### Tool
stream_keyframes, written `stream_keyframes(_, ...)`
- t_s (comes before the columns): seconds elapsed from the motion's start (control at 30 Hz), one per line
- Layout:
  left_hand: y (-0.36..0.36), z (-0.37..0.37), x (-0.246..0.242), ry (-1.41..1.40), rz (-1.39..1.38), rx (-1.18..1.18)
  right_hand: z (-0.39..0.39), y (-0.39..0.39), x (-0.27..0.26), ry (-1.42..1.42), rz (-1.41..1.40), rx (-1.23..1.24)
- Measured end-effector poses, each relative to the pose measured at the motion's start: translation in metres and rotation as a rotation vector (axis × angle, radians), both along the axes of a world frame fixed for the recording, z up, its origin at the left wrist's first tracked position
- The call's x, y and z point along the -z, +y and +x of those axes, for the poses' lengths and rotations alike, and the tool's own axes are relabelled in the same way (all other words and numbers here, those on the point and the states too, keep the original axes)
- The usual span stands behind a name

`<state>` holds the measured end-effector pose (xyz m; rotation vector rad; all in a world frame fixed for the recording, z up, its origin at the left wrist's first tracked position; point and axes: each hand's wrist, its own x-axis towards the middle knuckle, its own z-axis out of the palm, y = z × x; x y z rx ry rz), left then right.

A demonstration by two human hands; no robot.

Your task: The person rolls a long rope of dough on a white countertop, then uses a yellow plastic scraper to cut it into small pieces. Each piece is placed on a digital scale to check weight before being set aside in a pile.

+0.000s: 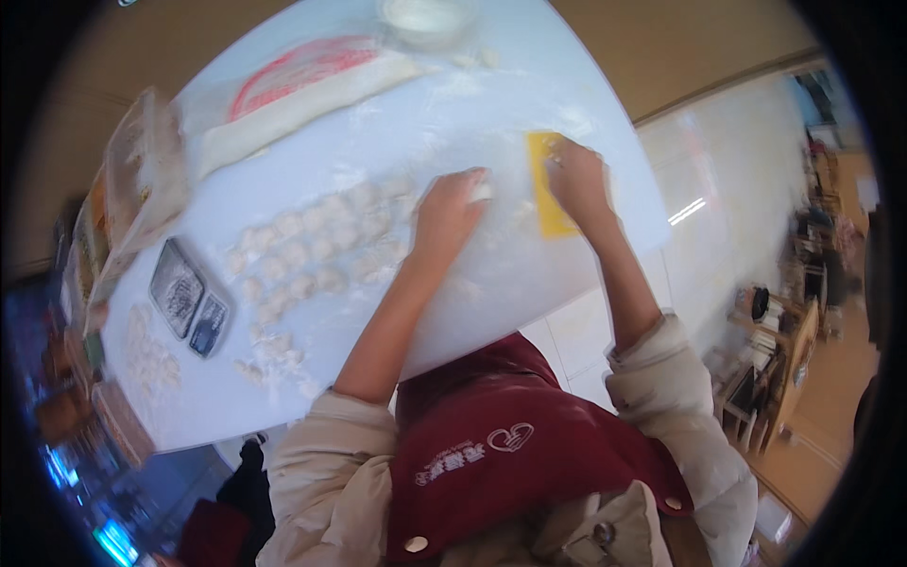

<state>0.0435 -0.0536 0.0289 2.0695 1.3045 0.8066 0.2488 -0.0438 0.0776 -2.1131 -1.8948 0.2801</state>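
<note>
My left hand (448,216) is over the white table (510,276), its fingers closed around a small pale lump of dough (482,192). To its right, my right hand (579,177) grips a yellow dough scraper (555,212), held upright or tilted against the tabletop; blur hides which. Several small dough pieces (303,285) lie in uneven rows left of my left hand. A dusting of flour (457,86) covers parts of the table around them.
Beyond the rows lies a long pale roll (305,117), partly under red-printed plastic. A bowl of white powder (427,15) stands at the far edge. At left are a dark digital scale (205,324), clear plastic containers (145,173) and small pale pieces (152,358). A person (227,510) is at lower left.
</note>
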Motion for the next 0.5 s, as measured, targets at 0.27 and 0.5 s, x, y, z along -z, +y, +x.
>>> stream_keyframes(0.27, -0.054, -0.407, -0.015, 0.506, 0.25, -0.984, -0.036, -0.103, 0.015, 0.24, -0.225, -0.045)
stream_keyframes(0.5, -0.102, -0.451, -0.019, 0.436, 0.345, -1.04, -0.063, -0.109, 0.017, -0.056, -0.272, -0.127)
